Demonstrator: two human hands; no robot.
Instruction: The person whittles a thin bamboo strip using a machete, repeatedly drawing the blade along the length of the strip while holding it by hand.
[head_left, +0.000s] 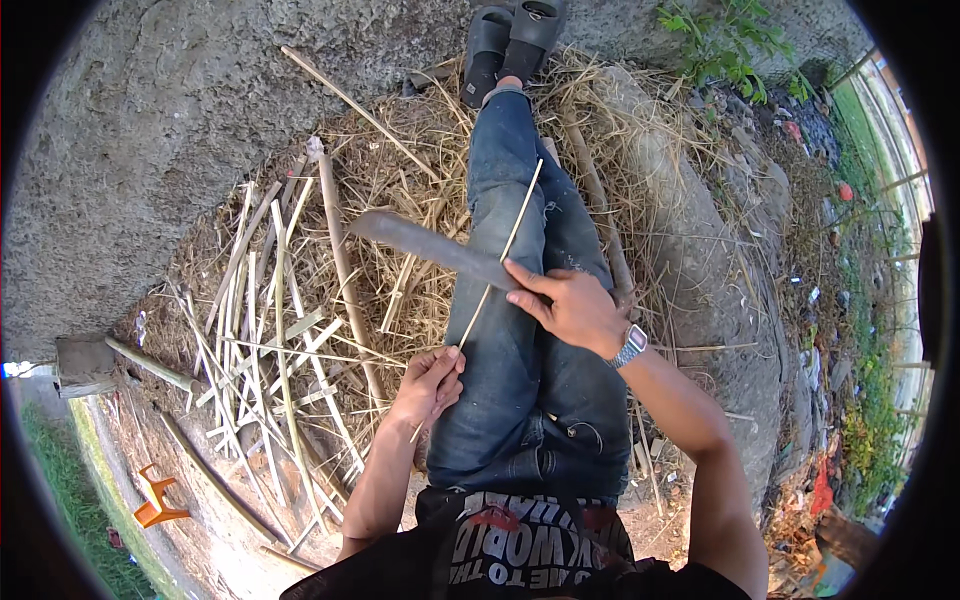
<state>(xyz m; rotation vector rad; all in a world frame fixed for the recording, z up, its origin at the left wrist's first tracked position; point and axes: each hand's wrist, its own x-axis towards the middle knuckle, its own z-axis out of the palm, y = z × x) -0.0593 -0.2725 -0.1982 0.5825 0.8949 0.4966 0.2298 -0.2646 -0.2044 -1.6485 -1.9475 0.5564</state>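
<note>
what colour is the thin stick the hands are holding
Pale yellowish tan, seen in the head view: the thin stick.

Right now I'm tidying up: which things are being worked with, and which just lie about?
In use: thin bamboo strip, big knife, left hand, right hand.
Lying about: split bamboo pieces, straw, orange plastic piece.

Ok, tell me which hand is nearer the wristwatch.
Right. The wristwatch sits on the right wrist, just behind the right hand gripping the big knife. The left hand pinches the thin bamboo strip, across the lap.
</note>
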